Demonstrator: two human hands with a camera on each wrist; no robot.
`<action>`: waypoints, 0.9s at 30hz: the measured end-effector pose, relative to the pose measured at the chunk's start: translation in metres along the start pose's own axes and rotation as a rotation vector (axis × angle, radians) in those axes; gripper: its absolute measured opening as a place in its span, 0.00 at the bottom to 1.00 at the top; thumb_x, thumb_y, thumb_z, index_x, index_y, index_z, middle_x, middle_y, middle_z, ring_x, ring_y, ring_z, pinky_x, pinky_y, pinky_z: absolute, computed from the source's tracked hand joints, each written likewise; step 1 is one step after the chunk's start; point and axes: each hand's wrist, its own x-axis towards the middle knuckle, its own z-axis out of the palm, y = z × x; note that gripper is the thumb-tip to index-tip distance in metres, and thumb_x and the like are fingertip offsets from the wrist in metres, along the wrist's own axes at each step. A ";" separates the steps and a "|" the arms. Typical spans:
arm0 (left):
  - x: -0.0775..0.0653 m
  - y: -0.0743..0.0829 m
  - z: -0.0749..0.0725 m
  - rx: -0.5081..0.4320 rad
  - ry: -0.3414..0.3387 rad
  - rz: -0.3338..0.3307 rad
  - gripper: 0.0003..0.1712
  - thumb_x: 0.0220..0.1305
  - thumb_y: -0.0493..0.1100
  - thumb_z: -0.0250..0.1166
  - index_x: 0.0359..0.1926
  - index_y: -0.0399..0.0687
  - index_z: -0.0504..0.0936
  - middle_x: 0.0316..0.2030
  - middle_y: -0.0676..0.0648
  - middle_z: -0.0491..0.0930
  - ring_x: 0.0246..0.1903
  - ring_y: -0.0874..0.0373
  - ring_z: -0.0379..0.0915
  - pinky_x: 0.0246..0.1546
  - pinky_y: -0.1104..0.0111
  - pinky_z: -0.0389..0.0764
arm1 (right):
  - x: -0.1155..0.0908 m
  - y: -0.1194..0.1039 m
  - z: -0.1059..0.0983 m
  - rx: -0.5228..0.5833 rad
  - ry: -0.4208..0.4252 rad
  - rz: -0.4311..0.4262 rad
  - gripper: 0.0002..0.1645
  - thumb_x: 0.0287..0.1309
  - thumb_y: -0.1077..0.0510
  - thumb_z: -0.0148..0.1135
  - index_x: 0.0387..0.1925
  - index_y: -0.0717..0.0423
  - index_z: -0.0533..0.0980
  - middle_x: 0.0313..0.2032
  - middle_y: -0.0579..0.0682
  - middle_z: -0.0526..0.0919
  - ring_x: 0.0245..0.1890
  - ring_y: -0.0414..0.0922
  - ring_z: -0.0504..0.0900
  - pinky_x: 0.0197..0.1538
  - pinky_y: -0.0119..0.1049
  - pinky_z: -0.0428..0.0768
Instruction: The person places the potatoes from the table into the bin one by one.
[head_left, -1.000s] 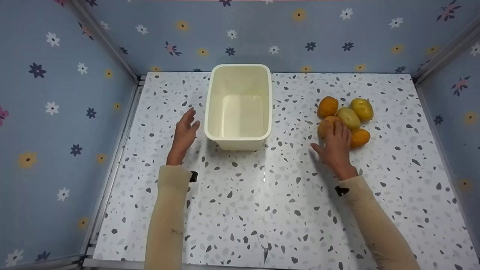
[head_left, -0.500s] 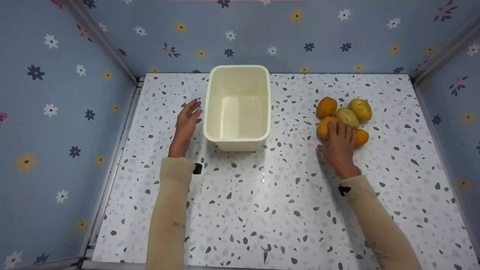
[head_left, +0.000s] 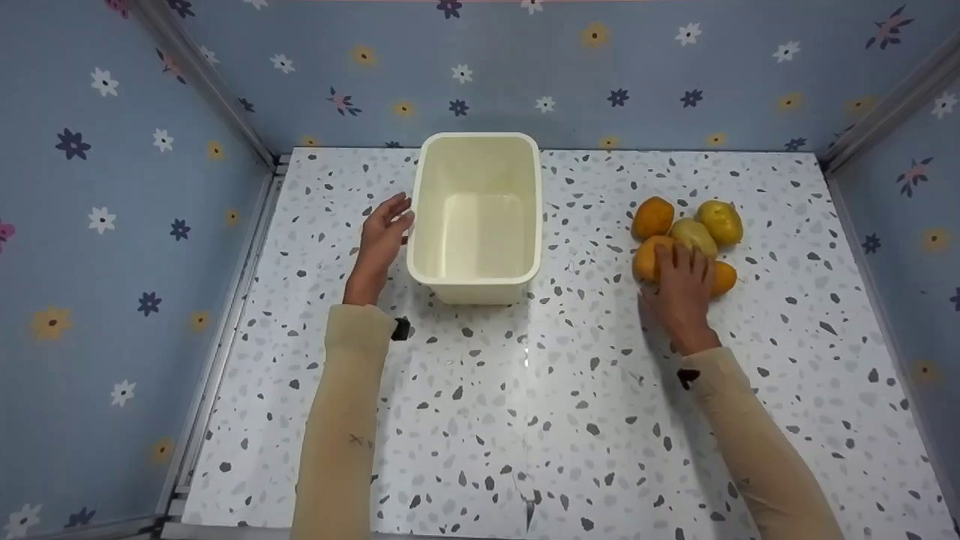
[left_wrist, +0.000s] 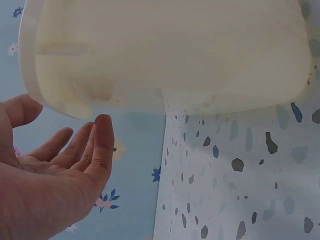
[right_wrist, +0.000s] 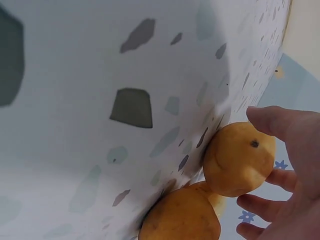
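Observation:
My right hand (head_left: 684, 296) reaches over a group of mangoes and grips an orange-yellow mango (head_left: 647, 260). In the right wrist view, its thumb lies across one side of that mango (right_wrist: 237, 160), and the fingers are curled beyond it. A second orange mango (head_left: 724, 279) sits partly hidden beside the hand. Behind them lie an orange mango (head_left: 652, 218), a pale yellow one (head_left: 694, 238) and a bright yellow one (head_left: 721, 223). My left hand (head_left: 382, 236) is at the left side of a cream bin (head_left: 474, 292), fingers loosely bent. Whether it touches the bin is unclear.
The bin stands upright near the back of the white speckled table (head_left: 480, 420), its open top facing up. Blue flowered panels (head_left: 495, 67) rise behind and at both sides of the table. Metal framing (head_left: 225, 352) runs along the left edge.
My left hand has moved forward and right, closer to the bin. My right hand has shifted slightly right, its thumb and fingers drawn in round the mango.

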 end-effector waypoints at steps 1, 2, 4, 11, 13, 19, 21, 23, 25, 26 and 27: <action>0.000 0.000 0.001 0.004 0.002 -0.001 0.31 0.82 0.45 0.57 0.80 0.44 0.65 0.76 0.43 0.68 0.71 0.51 0.69 0.63 0.61 0.77 | 0.000 0.000 0.000 -0.006 0.003 0.001 0.46 0.64 0.57 0.74 0.77 0.60 0.62 0.76 0.69 0.59 0.77 0.71 0.50 0.80 0.66 0.40; 0.001 0.001 0.002 0.004 0.006 -0.001 0.30 0.81 0.45 0.57 0.79 0.44 0.67 0.76 0.43 0.69 0.69 0.51 0.71 0.62 0.61 0.78 | 0.000 -0.001 0.000 -0.011 0.006 0.003 0.46 0.64 0.57 0.73 0.77 0.59 0.62 0.76 0.68 0.60 0.78 0.71 0.50 0.80 0.66 0.40; 0.001 0.002 0.003 0.003 0.015 0.000 0.28 0.81 0.44 0.58 0.76 0.43 0.71 0.74 0.43 0.71 0.65 0.49 0.74 0.58 0.62 0.79 | 0.001 -0.002 0.001 -0.019 0.018 0.009 0.44 0.65 0.56 0.73 0.77 0.59 0.63 0.76 0.67 0.61 0.78 0.70 0.49 0.80 0.66 0.41; 0.004 0.005 0.006 0.029 0.052 -0.020 0.26 0.79 0.40 0.59 0.74 0.43 0.74 0.70 0.43 0.75 0.55 0.53 0.76 0.53 0.65 0.82 | 0.004 -0.002 0.006 -0.006 0.058 0.021 0.39 0.67 0.58 0.69 0.75 0.59 0.66 0.74 0.67 0.64 0.79 0.68 0.50 0.80 0.65 0.42; 0.004 0.006 0.007 0.040 0.059 -0.020 0.26 0.79 0.39 0.59 0.74 0.43 0.74 0.69 0.42 0.75 0.53 0.54 0.77 0.51 0.66 0.82 | 0.004 -0.002 0.007 0.004 0.066 0.021 0.37 0.68 0.58 0.68 0.74 0.59 0.67 0.74 0.66 0.64 0.79 0.68 0.51 0.80 0.65 0.42; 0.007 0.006 0.007 0.041 0.081 -0.023 0.26 0.77 0.36 0.60 0.73 0.41 0.74 0.63 0.40 0.76 0.46 0.57 0.77 0.45 0.69 0.81 | 0.004 -0.002 0.013 0.033 0.101 0.007 0.35 0.68 0.58 0.69 0.73 0.59 0.68 0.73 0.66 0.66 0.79 0.68 0.51 0.80 0.64 0.44; 0.007 0.006 0.007 0.031 0.087 -0.021 0.26 0.76 0.35 0.60 0.72 0.40 0.75 0.61 0.40 0.76 0.45 0.58 0.78 0.44 0.69 0.82 | 0.004 -0.003 0.014 0.041 0.120 0.003 0.35 0.68 0.58 0.69 0.72 0.59 0.69 0.73 0.66 0.67 0.79 0.67 0.52 0.80 0.64 0.44; 0.007 0.006 0.007 0.021 0.092 -0.012 0.25 0.76 0.34 0.61 0.71 0.39 0.76 0.59 0.40 0.76 0.43 0.58 0.78 0.41 0.70 0.82 | 0.004 -0.003 0.015 0.044 0.138 -0.005 0.34 0.67 0.59 0.70 0.71 0.59 0.69 0.72 0.67 0.68 0.78 0.68 0.52 0.79 0.64 0.44; 0.008 0.007 0.008 0.011 0.094 -0.005 0.25 0.75 0.33 0.61 0.70 0.38 0.77 0.58 0.40 0.76 0.41 0.58 0.78 0.39 0.71 0.82 | 0.003 -0.003 0.016 0.035 0.161 -0.019 0.34 0.66 0.60 0.71 0.70 0.60 0.70 0.70 0.68 0.69 0.77 0.69 0.54 0.79 0.66 0.46; 0.008 0.007 0.008 0.010 0.096 -0.005 0.24 0.75 0.33 0.62 0.70 0.38 0.78 0.57 0.41 0.77 0.41 0.59 0.78 0.38 0.71 0.82 | 0.003 -0.003 0.017 0.028 0.171 -0.025 0.33 0.66 0.61 0.72 0.69 0.61 0.71 0.69 0.69 0.70 0.77 0.70 0.55 0.78 0.66 0.47; 0.008 0.007 0.008 0.006 0.096 -0.006 0.24 0.74 0.33 0.62 0.69 0.37 0.78 0.56 0.41 0.77 0.40 0.59 0.77 0.38 0.72 0.82 | 0.003 -0.003 0.017 0.021 0.179 -0.030 0.33 0.65 0.61 0.72 0.68 0.61 0.71 0.68 0.69 0.71 0.76 0.70 0.56 0.78 0.67 0.48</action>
